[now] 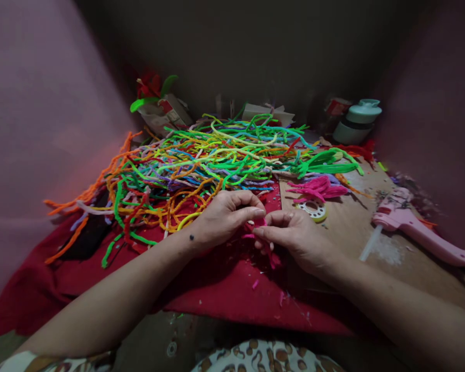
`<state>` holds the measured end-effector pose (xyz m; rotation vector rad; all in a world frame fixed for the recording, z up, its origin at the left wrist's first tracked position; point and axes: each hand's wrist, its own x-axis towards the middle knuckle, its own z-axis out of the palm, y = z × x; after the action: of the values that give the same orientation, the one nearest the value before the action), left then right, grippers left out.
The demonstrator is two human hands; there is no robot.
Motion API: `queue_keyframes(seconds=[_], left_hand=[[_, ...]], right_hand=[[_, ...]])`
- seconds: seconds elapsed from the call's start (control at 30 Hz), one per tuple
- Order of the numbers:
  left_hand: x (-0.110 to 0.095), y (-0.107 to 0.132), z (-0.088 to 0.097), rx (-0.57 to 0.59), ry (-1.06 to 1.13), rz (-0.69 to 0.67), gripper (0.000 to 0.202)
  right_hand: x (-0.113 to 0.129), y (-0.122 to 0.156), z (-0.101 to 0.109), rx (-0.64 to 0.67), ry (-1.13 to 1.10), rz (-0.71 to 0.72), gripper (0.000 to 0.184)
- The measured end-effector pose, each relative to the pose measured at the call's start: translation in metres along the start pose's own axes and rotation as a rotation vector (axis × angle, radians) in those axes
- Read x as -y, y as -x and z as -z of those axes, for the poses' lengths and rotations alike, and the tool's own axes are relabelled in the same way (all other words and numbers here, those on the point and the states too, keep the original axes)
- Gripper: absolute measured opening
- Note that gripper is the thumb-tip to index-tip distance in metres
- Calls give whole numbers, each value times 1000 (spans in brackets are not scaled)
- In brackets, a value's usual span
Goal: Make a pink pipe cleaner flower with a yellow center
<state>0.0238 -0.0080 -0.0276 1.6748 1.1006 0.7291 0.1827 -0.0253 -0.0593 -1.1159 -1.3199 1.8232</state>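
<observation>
Pink fuzzy strips are pinched between both hands.

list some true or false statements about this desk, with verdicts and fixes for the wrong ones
1. The left hand and right hand both grip a pink piece. True.
2. The glue gun is green. False: it is pink.
3. The ring lies on the board. True.
4. The pipe cleaners in the heap are all orange. False: green, yellow, blue and others are mixed in.
5. The cloth is red. True.
6. The bottle stands at the left. False: it stands at the right, toward the back.
</observation>
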Motion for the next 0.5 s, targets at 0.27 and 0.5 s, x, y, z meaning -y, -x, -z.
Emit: queue_keyframes(seconds=[0.27, 0.5], left_hand=[[3, -2, 1, -6, -492, -298, 15], [5, -2, -1, -39, -169, -131, 15]], right_hand=[[-4, -2, -1, 7, 32, 4, 20], [-4, -1, 0, -17, -49, 27, 21]])
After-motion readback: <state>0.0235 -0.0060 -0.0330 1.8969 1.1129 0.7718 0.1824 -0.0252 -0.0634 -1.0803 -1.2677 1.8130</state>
